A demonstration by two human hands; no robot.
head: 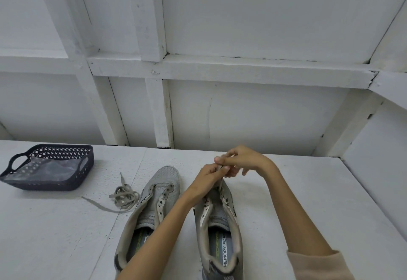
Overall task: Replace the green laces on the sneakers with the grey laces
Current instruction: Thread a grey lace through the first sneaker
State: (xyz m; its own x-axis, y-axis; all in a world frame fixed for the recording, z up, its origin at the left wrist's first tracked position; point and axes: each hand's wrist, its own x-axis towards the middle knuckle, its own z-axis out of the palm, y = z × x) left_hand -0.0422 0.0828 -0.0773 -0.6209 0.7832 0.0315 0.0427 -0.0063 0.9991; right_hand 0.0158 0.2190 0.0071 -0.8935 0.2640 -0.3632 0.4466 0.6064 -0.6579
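Note:
Two grey sneakers stand side by side on the white table, toes pointing away from me. The left sneaker (pixel 154 205) has no lace in its eyelets. Over the toe end of the right sneaker (pixel 220 218), my left hand (pixel 208 179) and my right hand (pixel 241 161) meet and pinch a grey lace (pixel 221 167) between their fingertips. The lace runs down into that shoe's front eyelets. A second, loose grey lace (pixel 124 196) lies bunched on the table to the left of the sneakers. No green lace shows.
A dark perforated basket (pixel 72 183) with a clear plastic bag inside sits at the far left of the table (pixel 297 202). A white panelled wall rises right behind the table's back edge.

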